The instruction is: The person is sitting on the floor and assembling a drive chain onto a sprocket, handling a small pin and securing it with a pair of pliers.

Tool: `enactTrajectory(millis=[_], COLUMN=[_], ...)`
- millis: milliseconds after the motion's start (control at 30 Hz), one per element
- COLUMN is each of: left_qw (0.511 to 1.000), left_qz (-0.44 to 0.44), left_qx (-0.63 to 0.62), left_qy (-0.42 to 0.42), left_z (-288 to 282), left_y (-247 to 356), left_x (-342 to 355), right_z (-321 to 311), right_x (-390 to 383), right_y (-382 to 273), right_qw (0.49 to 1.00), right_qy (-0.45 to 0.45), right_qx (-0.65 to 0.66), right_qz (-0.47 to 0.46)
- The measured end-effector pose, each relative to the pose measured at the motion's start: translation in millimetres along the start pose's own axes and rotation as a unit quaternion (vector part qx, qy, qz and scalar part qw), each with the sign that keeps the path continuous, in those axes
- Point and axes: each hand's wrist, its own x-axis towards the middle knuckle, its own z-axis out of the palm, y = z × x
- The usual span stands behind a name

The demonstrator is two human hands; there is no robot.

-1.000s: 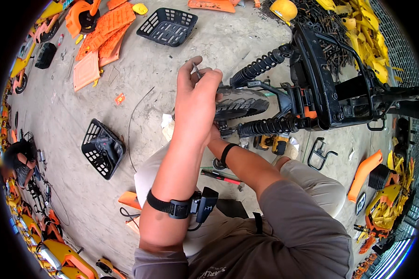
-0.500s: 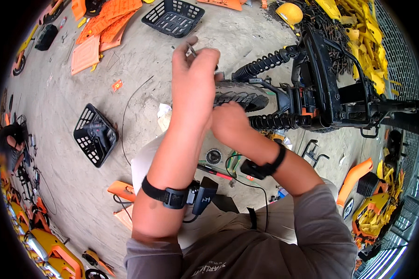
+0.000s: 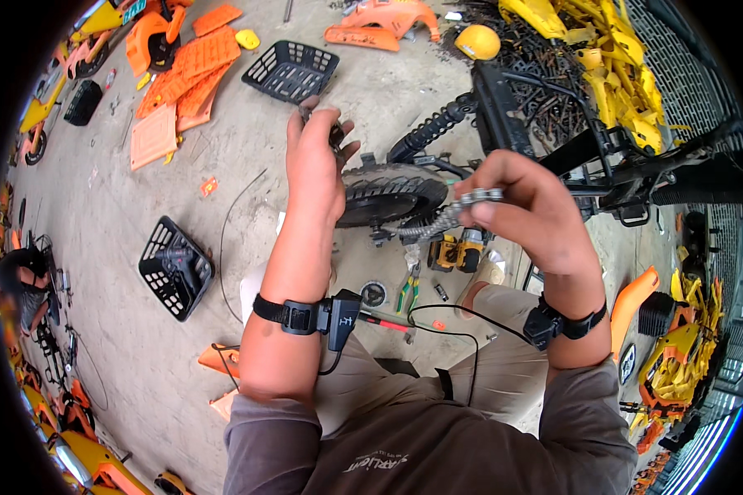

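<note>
Pinched between the thumb and fingers of my right hand (image 3: 532, 210) is a metal roller chain (image 3: 450, 221). It slants down and left toward the hub of a black-tyred wheel (image 3: 392, 186). Beyond the wheel's left side is my raised left hand (image 3: 314, 157), its fingers curled around something dark that I cannot make out. The wheel belongs to a black bike frame (image 3: 504, 111) lying toward the right, with a coil shock absorber (image 3: 433, 132) beside the tyre.
Below the wheel lie a yellow-and-black power tool (image 3: 454, 252), green-handled pliers (image 3: 409, 287) and a round dark part (image 3: 375, 293). A black basket (image 3: 176, 268) holding a drill stands left, another basket (image 3: 291, 70) ahead. Orange panels (image 3: 190, 78) and yellow panels (image 3: 619, 74) are piled farther off.
My right hand has moved from the wheel up and right, lifting the chain into view. My left hand has shifted slightly left and down, and the view has moved.
</note>
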Motion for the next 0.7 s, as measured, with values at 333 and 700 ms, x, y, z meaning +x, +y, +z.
enactTrajectory(millis=[333,700], left_qw=[0.998,0.944], left_qz=[-0.039,-0.148], left_qx=[0.031,-0.006], left_qy=[-0.039,-0.295], left_z=[11.7,19.8], left_y=[-9.3,-9.3], left_x=[-9.1,-51.1], right_z=[-37.1,-20.5], right_x=[-105.1,-109.8], right_y=[-95.4,14.1], right_qw=[0.946,0.959], right_qy=[0.007,0.224], right_qx=[0.114,0.081], right_qz=[-0.305,-0.153])
